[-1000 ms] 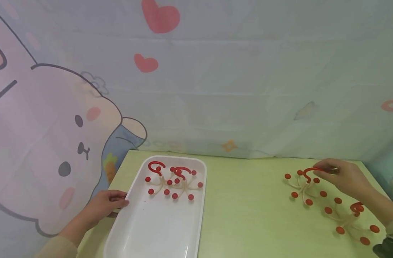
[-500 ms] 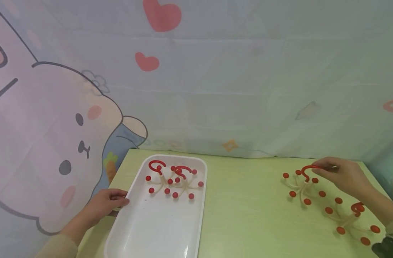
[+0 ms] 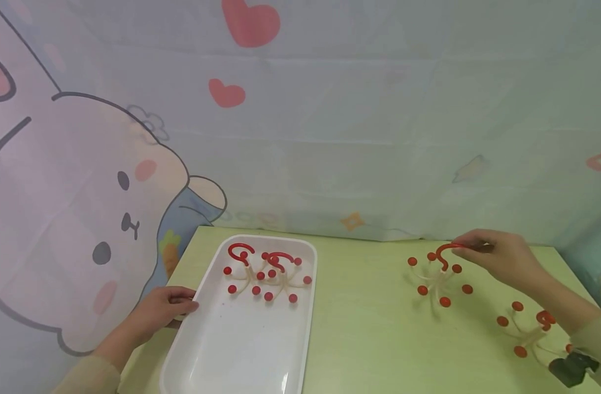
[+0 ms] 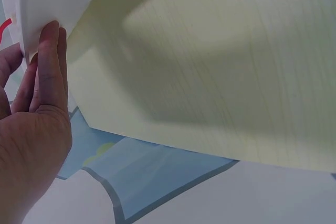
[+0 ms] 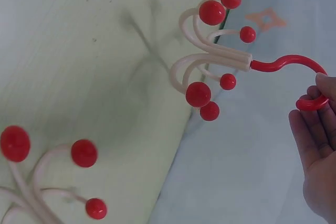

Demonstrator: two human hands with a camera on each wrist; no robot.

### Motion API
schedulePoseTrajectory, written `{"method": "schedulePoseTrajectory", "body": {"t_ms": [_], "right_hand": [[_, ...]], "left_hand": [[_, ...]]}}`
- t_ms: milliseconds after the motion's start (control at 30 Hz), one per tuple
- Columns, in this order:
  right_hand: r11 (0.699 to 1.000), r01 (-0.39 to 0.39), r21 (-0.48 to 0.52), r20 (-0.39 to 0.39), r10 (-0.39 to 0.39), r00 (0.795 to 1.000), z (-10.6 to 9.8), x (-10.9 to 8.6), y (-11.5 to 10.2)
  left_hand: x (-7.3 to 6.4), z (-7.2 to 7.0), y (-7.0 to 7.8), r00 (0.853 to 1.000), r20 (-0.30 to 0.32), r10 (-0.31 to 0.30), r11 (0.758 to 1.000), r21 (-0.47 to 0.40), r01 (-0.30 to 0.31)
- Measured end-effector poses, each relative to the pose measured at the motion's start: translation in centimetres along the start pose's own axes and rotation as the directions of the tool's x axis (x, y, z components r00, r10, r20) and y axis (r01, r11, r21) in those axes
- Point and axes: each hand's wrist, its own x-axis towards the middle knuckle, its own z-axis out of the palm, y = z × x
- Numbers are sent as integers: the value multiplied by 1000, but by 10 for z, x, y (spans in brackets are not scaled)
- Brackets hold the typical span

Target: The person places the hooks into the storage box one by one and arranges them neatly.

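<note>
In the head view my right hand (image 3: 502, 260) pinches the red hooked handle of a head massager (image 3: 445, 266). The massager hangs above the table, its cream prongs with red ball tips pointing down. The right wrist view shows the thumb and fingers on the red hook, the cream stem (image 5: 231, 59) apart from the hand. My left hand (image 3: 157, 312) grips the left rim of a white tray (image 3: 241, 350), thumb inside and fingers along the outer wall. Two similar massagers stand side by side at the tray's far end, a left one (image 3: 248, 271) and a right one (image 3: 283, 278).
Another head massager (image 3: 529, 336) stands on the table at the right, below my right forearm, partly covered by a dark wrist item (image 3: 573, 369). The pale green table (image 3: 369, 317) spans between tray and massagers. A printed curtain (image 3: 354, 137) hangs behind the table's far edge.
My right hand has moved left with the head massager, which is now farther from the one standing on the table and hangs higher. My left hand stays at the tray rim.
</note>
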Motion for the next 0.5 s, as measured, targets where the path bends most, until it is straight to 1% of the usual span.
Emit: {"method": "schedulePoseTrajectory", "body": {"t_ms": [167,233,433,500], "right_hand": [[999,32,22,5,-32,999,2,8,-18],[999,40,25,11,-40,999,2,12,-26],[997,27,69,45,-31,998,6,23,-50],[995,17,98,62,-23,998,7,26,-57]], "left_hand": [[0,0,1,1000,11,9,1000,-6,-9],[0,0,1,1000,9,3,1000,-3,-3],[-1,0,2,1000,6,-4,1000,2,4],[-1,0,1,1000,5,-5,1000,2,5]]}}
